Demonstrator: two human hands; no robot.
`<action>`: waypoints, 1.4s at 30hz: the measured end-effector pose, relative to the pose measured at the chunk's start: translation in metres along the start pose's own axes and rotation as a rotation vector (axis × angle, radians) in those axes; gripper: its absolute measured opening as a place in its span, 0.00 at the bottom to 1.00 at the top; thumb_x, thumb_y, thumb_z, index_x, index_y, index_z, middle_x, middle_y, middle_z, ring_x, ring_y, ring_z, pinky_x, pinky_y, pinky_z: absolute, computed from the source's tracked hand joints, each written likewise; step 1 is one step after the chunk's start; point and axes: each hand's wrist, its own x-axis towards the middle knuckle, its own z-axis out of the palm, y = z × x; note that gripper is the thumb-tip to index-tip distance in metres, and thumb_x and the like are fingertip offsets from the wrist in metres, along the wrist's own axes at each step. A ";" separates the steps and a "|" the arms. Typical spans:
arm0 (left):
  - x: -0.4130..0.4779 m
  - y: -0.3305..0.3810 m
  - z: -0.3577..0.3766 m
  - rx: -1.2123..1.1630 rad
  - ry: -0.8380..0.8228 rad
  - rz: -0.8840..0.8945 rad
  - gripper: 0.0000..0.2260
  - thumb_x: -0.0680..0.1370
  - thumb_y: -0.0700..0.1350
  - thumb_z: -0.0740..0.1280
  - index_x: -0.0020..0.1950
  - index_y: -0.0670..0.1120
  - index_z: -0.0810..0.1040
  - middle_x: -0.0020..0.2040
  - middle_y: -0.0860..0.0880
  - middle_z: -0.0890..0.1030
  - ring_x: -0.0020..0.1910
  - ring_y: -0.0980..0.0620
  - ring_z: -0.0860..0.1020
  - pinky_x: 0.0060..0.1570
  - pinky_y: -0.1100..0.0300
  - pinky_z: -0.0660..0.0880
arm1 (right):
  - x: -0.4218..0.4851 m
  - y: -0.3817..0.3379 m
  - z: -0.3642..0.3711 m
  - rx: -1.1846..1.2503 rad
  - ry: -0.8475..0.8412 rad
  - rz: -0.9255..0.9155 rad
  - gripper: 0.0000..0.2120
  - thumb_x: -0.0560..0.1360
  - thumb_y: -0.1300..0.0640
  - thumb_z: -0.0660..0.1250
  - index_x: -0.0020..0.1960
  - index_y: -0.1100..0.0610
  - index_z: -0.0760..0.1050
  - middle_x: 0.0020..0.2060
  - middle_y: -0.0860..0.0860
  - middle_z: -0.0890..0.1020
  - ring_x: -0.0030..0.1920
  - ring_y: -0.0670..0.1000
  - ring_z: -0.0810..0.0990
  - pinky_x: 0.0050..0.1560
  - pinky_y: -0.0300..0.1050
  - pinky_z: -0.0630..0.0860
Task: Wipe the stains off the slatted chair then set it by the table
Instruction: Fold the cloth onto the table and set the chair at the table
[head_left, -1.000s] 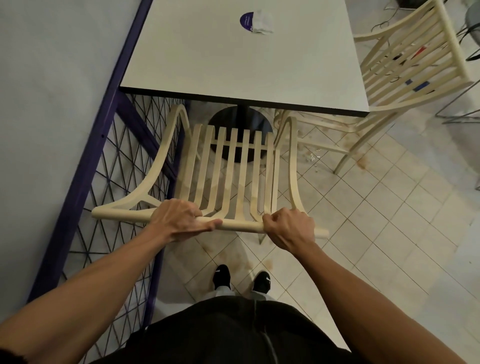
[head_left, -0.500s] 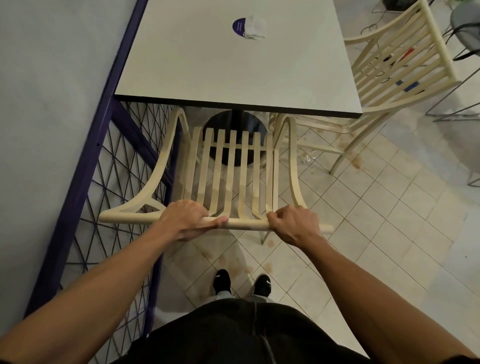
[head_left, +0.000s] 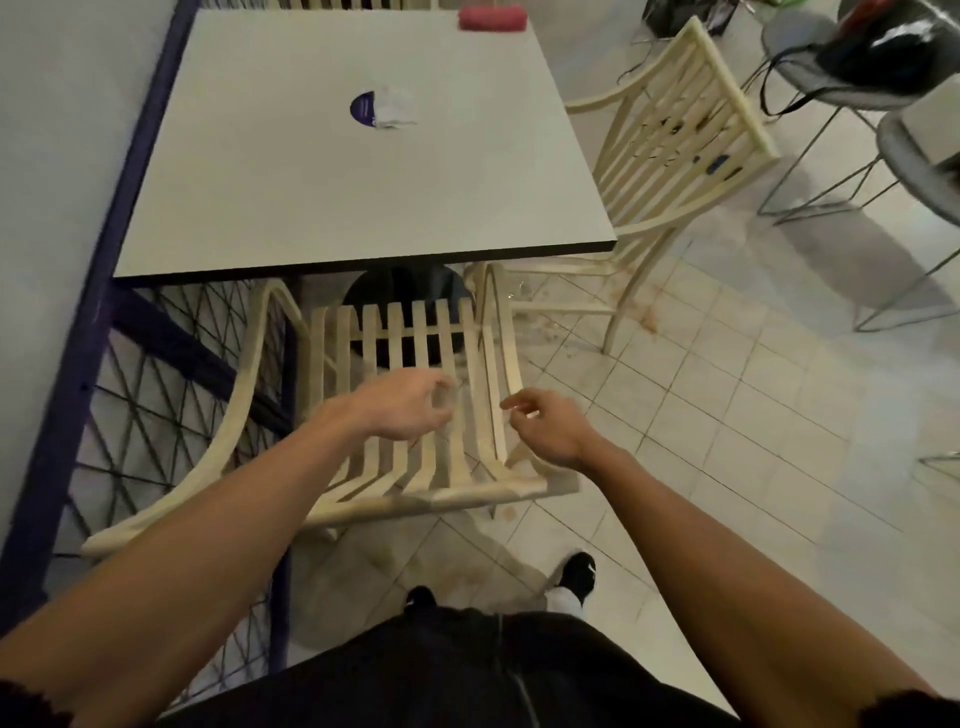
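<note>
Head view: slatted chair (head_left: 395, 332) is seen at the near edge of the bench (head_left: 363, 208), seat front tucked just under the edge, backrest toward the person. Left hand (head_left: 400, 410) is held over the backrest slats, fingers loosely curled, nothing pinched; its outline is blurred. Right hand (head_left: 545, 431) is held by the chair's right upright, fingers relaxed and part-spread, nothing held. Both hands appear apart from the chair; contact cannot be confirmed. No cloth is seen in either hand. A second chair (head_left: 675, 135) stands at the bench's right side; brown marks are noted on the floor (head_left: 727, 415) near it.

Step judged: placement by the bench, apparently at its end. A dull patch on the top rail cannot be told as stain or blur. The next move is judged to call for a check of the slats, and squaring of the chair to the bench if required.
</note>
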 end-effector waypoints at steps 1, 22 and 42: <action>0.010 0.015 -0.001 0.020 0.014 0.008 0.22 0.82 0.53 0.63 0.75 0.50 0.66 0.70 0.48 0.73 0.65 0.50 0.73 0.63 0.53 0.70 | 0.003 0.007 -0.014 0.041 0.036 0.012 0.14 0.81 0.56 0.61 0.65 0.52 0.77 0.57 0.49 0.79 0.56 0.49 0.78 0.50 0.39 0.72; 0.256 0.290 0.003 -0.079 0.226 -0.146 0.31 0.77 0.59 0.63 0.78 0.53 0.59 0.74 0.45 0.68 0.69 0.39 0.70 0.67 0.39 0.68 | 0.067 0.169 -0.343 -0.197 0.202 -0.038 0.22 0.80 0.56 0.61 0.74 0.53 0.68 0.71 0.55 0.72 0.70 0.55 0.71 0.69 0.49 0.67; 0.509 0.401 -0.097 -0.347 0.320 -0.217 0.26 0.79 0.55 0.63 0.76 0.50 0.63 0.74 0.46 0.68 0.71 0.43 0.69 0.68 0.45 0.68 | 0.295 0.195 -0.559 -0.530 0.141 -0.276 0.22 0.79 0.56 0.60 0.73 0.53 0.69 0.70 0.55 0.73 0.72 0.59 0.65 0.75 0.52 0.60</action>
